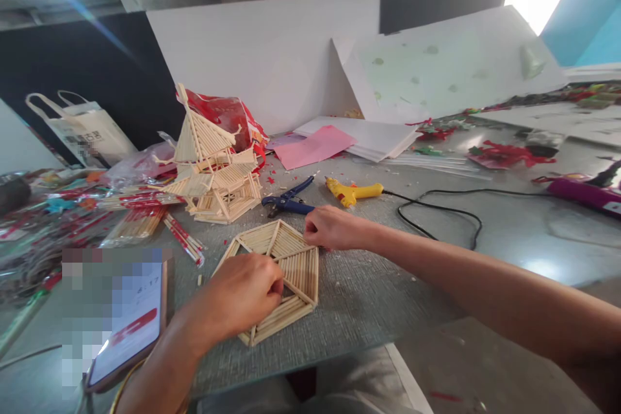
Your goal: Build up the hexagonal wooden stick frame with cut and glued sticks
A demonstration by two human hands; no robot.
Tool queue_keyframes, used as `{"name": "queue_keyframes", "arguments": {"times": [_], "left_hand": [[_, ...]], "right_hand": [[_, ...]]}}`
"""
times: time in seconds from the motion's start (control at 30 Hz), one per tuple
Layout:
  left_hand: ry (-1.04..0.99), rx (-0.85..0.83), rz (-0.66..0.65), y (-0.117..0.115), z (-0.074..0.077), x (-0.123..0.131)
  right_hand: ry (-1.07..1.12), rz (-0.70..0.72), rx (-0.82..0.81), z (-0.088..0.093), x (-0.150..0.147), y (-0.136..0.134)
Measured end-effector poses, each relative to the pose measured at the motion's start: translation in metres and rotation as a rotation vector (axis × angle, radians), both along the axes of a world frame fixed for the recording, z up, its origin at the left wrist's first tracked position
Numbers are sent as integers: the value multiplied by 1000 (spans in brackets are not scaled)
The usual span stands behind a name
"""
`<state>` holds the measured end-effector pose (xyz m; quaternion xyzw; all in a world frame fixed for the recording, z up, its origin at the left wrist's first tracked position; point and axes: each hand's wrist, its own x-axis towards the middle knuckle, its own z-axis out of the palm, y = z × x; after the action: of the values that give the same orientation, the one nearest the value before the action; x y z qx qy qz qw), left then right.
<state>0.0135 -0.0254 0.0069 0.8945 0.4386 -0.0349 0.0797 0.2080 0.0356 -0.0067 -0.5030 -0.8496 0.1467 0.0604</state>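
the room was rough, with white boards leaning against the wall behind a grey table that ran wide to both sides and was cluttered along its far and left edges. on it, beyond the hands and to the left, stood a tilted tower of sticks. just in front of the person lay a hexagon of sticks, flat on the table, about as wide as deep, so it had no clear long axis; one corner pointed back toward the person. the left hand sat right on top of it, knuckles up, fingers curled shut and pressing near its middle; whether they pinched a loose stick could not be told. the right hand was curled shut too, touching the far right corner from outside, so the left was the nearer to the centre. a phone lay to the left, a yellow glue gun and blue pliers just beyond the hexagon.
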Motion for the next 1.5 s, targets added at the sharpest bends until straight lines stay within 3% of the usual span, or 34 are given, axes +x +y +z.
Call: {"name": "queue_keyframes", "arguments": {"times": [0.1,0.53,0.83,1.07,1.33,1.5], "left_hand": [[8,12,-11,-1,-1,-3],[87,116,-74,0,-3,4],[66,48,-69,2,2,11],[34,2,-94,1,2,5],[142,86,-118,0,1,13],[79,76,-127,-1,-1,10]], "right_hand": [[34,7,-49,1,1,-2],[57,-53,82,18,7,-12],[11,-72,218,24,8,-18],[-7,-84,204,30,9,-27],[-53,-94,213,29,7,-30],[-52,-79,203,24,8,-25]]}}
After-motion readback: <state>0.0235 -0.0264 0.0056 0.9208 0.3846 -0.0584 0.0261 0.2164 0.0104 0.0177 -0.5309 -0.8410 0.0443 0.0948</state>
